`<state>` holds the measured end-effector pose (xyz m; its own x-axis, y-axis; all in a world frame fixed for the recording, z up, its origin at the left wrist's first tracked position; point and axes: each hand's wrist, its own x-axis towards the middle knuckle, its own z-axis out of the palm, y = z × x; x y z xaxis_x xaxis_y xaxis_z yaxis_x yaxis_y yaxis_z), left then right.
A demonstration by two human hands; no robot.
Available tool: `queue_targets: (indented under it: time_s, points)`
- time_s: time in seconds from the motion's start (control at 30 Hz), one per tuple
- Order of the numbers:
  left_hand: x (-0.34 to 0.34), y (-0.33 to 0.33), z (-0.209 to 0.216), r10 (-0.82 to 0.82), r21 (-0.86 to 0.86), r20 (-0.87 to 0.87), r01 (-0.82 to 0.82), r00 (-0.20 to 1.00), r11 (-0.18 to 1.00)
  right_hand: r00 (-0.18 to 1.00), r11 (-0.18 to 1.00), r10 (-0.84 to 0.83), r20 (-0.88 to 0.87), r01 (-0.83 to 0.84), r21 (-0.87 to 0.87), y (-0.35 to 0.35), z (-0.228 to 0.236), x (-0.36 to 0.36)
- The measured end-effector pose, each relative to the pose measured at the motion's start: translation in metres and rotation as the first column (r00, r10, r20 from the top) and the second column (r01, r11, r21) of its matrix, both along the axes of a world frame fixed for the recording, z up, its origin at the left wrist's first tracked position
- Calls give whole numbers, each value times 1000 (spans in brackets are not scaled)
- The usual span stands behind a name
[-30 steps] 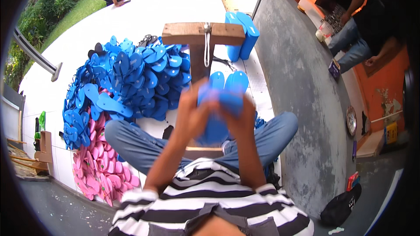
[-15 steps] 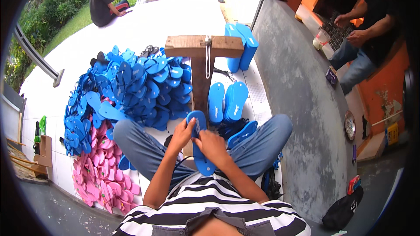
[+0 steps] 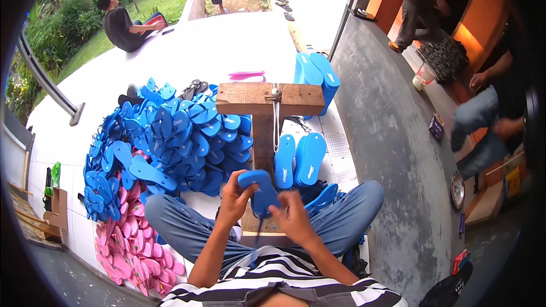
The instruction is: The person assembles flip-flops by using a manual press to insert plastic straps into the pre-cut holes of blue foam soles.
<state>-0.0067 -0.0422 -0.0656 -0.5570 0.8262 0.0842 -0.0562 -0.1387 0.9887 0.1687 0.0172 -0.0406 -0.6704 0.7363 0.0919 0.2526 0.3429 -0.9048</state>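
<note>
My left hand (image 3: 232, 200) grips a blue flip-flop sole (image 3: 260, 189) by its left edge, tilted in front of my lap. At the sole's right edge my right hand (image 3: 294, 219) has its fingers curled, with the thumb against it. A dark blue strap (image 3: 259, 232) hangs below the sole. Just beyond stands a T-shaped wooden stand (image 3: 233, 98), with a looped metal piece (image 3: 276, 119) hanging from its crossbar. Stacked blue soles (image 3: 310, 159) lie right of the post, beside another blue sole (image 3: 284, 162).
Left lies a big heap of blue flip-flops (image 3: 170, 128), with pink flip-flops (image 3: 133, 244) nearer me. More blue soles (image 3: 324, 79) stand behind the crossbar. A grey ledge (image 3: 387, 153) runs along the right. Other people sit or stand at back left and on the right.
The sole has been lifted and tilted, its near end now turned away from my lap, with a strap hanging under it. My right hand has shifted from its middle to its right edge.
</note>
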Motion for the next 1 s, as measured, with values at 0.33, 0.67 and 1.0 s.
queue_targets:
  time_s: [0.33,0.67,1.0]
  points:
    - [-18,48,82,58,521,-571,307,819,796,914,829,-3,-406,229,511,62,61,-40]
    - [-28,67,95,59,613,-520,324,852,721,839,860,-34,-543,301,412,68,63,-49]
    - [-8,63,115,45,435,-328,108,943,894,856,876,-147,-496,345,337,55,79,-48]
